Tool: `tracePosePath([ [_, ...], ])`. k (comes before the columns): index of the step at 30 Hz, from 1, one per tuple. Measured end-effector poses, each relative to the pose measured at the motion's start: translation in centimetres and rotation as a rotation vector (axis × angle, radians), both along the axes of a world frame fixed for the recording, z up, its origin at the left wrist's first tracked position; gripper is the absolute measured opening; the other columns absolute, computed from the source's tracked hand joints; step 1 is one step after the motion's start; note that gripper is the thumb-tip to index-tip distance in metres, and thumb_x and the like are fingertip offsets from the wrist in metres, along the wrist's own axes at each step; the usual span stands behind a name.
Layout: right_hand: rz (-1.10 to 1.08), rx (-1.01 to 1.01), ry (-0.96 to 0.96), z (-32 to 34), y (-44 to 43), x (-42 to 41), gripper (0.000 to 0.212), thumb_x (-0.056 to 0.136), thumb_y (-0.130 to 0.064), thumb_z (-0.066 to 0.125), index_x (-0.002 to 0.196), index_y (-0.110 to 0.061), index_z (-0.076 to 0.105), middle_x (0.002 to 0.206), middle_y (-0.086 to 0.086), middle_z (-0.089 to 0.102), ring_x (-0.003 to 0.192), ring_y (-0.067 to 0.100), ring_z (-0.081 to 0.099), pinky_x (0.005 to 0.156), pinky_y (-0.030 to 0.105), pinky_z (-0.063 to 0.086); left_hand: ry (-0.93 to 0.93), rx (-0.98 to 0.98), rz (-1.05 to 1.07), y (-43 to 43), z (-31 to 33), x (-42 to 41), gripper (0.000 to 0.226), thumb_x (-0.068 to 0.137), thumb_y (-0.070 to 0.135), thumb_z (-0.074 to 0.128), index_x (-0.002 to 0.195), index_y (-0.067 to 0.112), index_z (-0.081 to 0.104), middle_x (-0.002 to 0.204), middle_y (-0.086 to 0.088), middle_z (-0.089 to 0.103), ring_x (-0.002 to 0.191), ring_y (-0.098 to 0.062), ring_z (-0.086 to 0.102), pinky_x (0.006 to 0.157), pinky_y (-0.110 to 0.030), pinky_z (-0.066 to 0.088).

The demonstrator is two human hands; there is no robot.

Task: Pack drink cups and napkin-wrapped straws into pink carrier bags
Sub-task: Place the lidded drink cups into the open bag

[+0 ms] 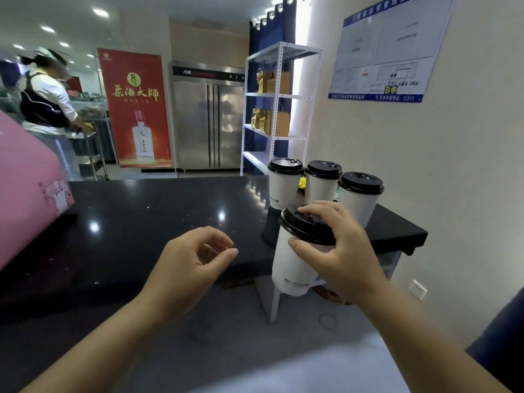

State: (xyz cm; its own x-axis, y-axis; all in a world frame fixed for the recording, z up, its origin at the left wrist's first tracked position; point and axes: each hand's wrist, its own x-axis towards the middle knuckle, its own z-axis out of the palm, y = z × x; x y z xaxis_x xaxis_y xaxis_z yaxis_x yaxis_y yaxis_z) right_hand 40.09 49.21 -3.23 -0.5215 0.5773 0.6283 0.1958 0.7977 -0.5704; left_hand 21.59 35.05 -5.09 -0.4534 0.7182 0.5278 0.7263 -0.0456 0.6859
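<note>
My right hand [337,245] grips a white drink cup [289,268] by its black lid and holds it tilted in the air in front of the black counter [147,222]. Three more white cups with black lids [285,182], [321,181], [358,197] stand together at the counter's right end. My left hand [195,256] hovers over the counter's front edge, fingers curled and apart, holding nothing. A pink carrier bag [25,177] stands at the far left, partly cut off by the frame. No straws are visible.
A white metal shelf [279,109] with brown paper bags stands behind the counter by the right wall. Further back are a steel fridge [208,120] and a red banner [136,109]. A person [48,103] works at a trolley at the back left.
</note>
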Motion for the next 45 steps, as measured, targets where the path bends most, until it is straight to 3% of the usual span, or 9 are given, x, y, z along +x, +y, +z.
tracePosePath([
  [6,0.095,-0.088,-0.068,-3.3,-4.9,0.7,0.043,0.067,-0.054,0.063,0.109,-0.045,0.057,0.123,-0.015,0.048,0.11,-0.008,0.048,0.088,0.005,0.038,-0.047,-0.024,0.036,-6.0,-2.5,1.3,0.008,0.078,0.024,0.072,0.076,0.029,0.067,0.079,0.016,0.066,0.072,-0.007,0.063,0.06,-0.019,0.05],
  [11,0.17,-0.148,-0.1,-5.2,-9.3,-0.5,0.039,0.067,-0.042,0.069,0.101,-0.053,0.053,0.125,-0.023,0.044,0.112,-0.013,0.044,0.085,0.003,0.036,-0.096,-0.017,0.092,-12.0,-3.9,1.6,0.008,0.078,0.026,0.073,0.077,0.031,0.067,0.08,0.017,0.067,0.076,-0.006,0.064,0.062,-0.018,0.051],
  [17,0.258,-0.205,-0.084,-5.9,-15.2,-4.0,0.041,0.063,-0.049,0.066,0.101,-0.053,0.053,0.125,-0.021,0.045,0.11,-0.009,0.048,0.083,0.005,0.039,-0.069,0.057,0.149,-20.0,-2.7,-0.1,0.015,0.07,0.046,0.065,0.075,0.032,0.066,0.081,0.017,0.067,0.075,-0.004,0.064,0.062,-0.013,0.048],
  [24,0.351,-0.196,-0.035,-5.2,-23.3,-10.5,0.055,0.065,-0.032,0.069,0.115,-0.049,0.053,0.123,-0.012,0.051,0.11,0.002,0.053,0.091,0.029,0.049,0.09,0.086,0.181,-30.7,1.2,-4.4,0.017,0.072,0.047,0.062,0.079,0.033,0.065,0.081,0.016,0.067,0.072,-0.004,0.064,0.062,-0.013,0.048],
  [28,0.374,-0.19,0.05,-3.5,-28.0,-14.4,0.056,0.064,-0.032,0.068,0.114,-0.051,0.053,0.119,-0.009,0.053,0.104,0.0,0.054,0.082,0.013,0.045,0.182,0.097,0.207,-36.4,3.8,-6.9,0.017,0.073,0.046,0.062,0.081,0.032,0.065,0.081,0.014,0.067,0.072,-0.006,0.064,0.062,-0.015,0.049],
  [31,0.385,-0.167,0.112,-1.6,-30.9,-16.9,0.056,0.062,-0.043,0.063,0.116,-0.049,0.053,0.117,-0.007,0.051,0.103,0.0,0.053,0.083,0.016,0.044,0.238,0.092,0.214,-40.4,4.9,-9.1,0.017,0.073,0.045,0.062,0.084,0.032,0.065,0.082,0.015,0.067,0.075,-0.005,0.065,0.063,-0.013,0.049],
  [35,0.413,-0.119,0.205,0.6,-34.4,-19.4,0.052,0.064,-0.043,0.062,0.115,-0.049,0.053,0.113,-0.012,0.051,0.104,0.002,0.053,0.085,0.019,0.044,0.264,0.041,0.24,-44.9,4.3,-12.7,0.019,0.075,0.047,0.059,0.085,0.033,0.064,0.087,0.016,0.065,0.079,-0.004,0.064,0.065,-0.012,0.049],
  [41,0.53,-0.183,0.23,2.7,-38.4,-22.0,0.059,0.067,-0.047,0.065,0.125,-0.037,0.054,0.124,0.005,0.052,0.109,0.016,0.057,0.088,0.039,0.053,0.253,-0.121,0.312,-49.6,2.2,-18.2,0.024,0.072,0.055,0.059,0.087,0.037,0.062,0.098,0.022,0.06,0.09,0.0,0.06,0.067,-0.018,0.05],
  [45,0.632,-0.207,0.168,3.4,-40.2,-23.1,0.071,0.066,-0.071,0.064,0.129,-0.043,0.05,0.127,0.006,0.049,0.113,0.018,0.055,0.09,0.043,0.053,0.254,-0.392,0.32,-51.4,0.8,-21.0,0.041,0.066,0.074,0.051,0.098,0.048,0.055,0.105,0.033,0.052,0.107,0.007,0.043,0.085,-0.023,0.042],
])
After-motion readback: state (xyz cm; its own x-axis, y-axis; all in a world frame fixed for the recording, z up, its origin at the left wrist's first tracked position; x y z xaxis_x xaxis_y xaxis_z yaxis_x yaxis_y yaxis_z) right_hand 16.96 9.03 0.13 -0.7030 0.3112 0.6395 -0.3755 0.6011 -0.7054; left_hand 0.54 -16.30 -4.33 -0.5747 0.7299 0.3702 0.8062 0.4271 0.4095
